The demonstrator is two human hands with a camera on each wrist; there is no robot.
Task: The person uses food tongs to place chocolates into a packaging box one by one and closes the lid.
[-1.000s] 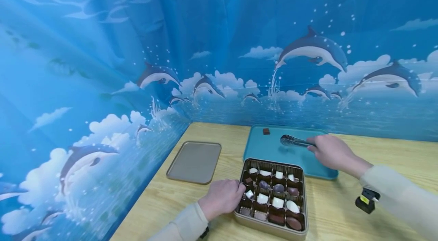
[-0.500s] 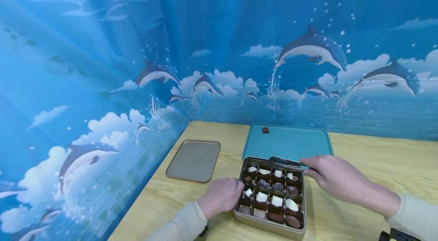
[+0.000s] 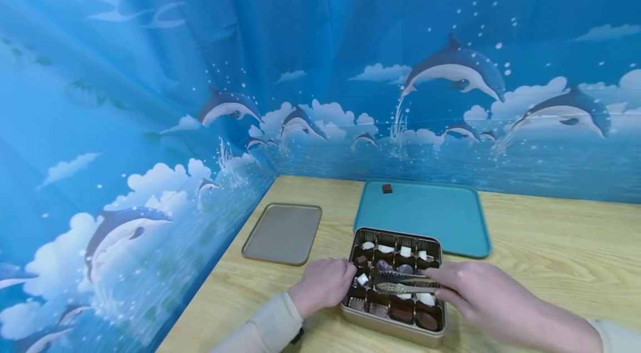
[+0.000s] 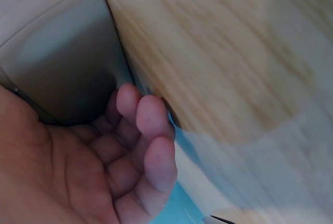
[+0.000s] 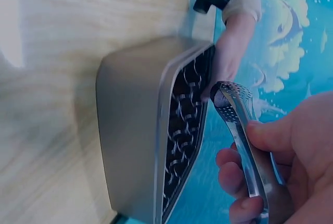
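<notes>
My left hand [image 3: 326,283] grips the left edge of a bronze-coloured tin [image 3: 390,331], its thumb at the rim. In the left wrist view its fingers [image 4: 159,166] curl beside the tin's wall [image 4: 62,62]. The tin's divided insert holds white, brown and purple chocolates. My right hand [image 3: 481,292] holds metal tongs [image 3: 403,288] with perforated tips, low over the tin's middle rows. Their two arms stand apart in the head view, hiding part of a white chocolate. Whether anything lies between the tips, I cannot tell.
Behind the tin lies a teal tray [image 3: 430,214], a small dark brown chocolate [image 3: 387,189] near its far left corner. The tin's flat lid [image 3: 282,233] rests on the wooden table [image 3: 551,241] to the left. A dolphin-print curtain [image 3: 320,63] borders the table behind and on the left.
My right hand has brought the tongs from above the teal tray toward me and down over the tin. The tongs' arms have spread. My left hand stays at the tin's edge.
</notes>
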